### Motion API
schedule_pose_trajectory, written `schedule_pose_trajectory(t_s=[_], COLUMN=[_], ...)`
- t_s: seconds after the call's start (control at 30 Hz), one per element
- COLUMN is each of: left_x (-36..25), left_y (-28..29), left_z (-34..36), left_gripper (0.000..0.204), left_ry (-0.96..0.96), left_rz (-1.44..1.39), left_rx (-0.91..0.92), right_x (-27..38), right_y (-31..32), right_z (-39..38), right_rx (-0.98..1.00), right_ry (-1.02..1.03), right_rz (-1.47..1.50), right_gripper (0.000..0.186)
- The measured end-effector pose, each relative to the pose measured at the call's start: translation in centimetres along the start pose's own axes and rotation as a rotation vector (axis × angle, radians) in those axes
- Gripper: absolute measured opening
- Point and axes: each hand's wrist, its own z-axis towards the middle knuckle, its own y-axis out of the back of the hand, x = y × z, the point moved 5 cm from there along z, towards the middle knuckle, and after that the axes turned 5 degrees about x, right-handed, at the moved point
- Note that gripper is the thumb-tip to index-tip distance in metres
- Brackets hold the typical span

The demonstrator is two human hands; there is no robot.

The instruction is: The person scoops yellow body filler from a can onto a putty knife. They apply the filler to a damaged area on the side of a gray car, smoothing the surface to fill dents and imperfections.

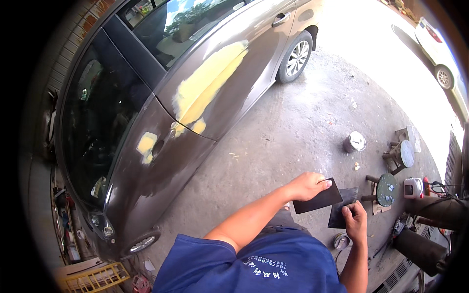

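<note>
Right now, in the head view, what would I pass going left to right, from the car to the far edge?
Brown car → left hand → right hand → round stand → white car.

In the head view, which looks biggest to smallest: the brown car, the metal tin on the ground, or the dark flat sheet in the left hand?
1. Brown car, by far.
2. Dark flat sheet in the left hand.
3. Metal tin.
The sheet is nearer the camera, so its lead over the tin is unsure.
</note>
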Motion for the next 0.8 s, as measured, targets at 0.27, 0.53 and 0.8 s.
schedule_pose_trajectory(t_s=[0.27, 0.53, 0.8], left_x=[1.6, -2.8, -7.8], left_y=[4.9, 0.0, -5.1], left_z=[7.0, 14.5, 23.1], left_gripper=[0.059, 0.031, 0.015], left_ry=[0.102, 0.044, 0.186], left_rz=[-0.134, -0.322, -0.267], left_rx=[-0.127, 0.102, 0.18], right_x=[-1.6, -4.1, -9.5], right_y=[4.0, 8.1, 15.3], right_z=[4.9, 8.4, 13.7], right_rx=[-0.052, 0.172, 0.291], right_ry=[-0.155, -0.22, -0.102], right_rz=[0.004, 0.05, 0.064], right_gripper=[0.017, 0.046, 0.026])
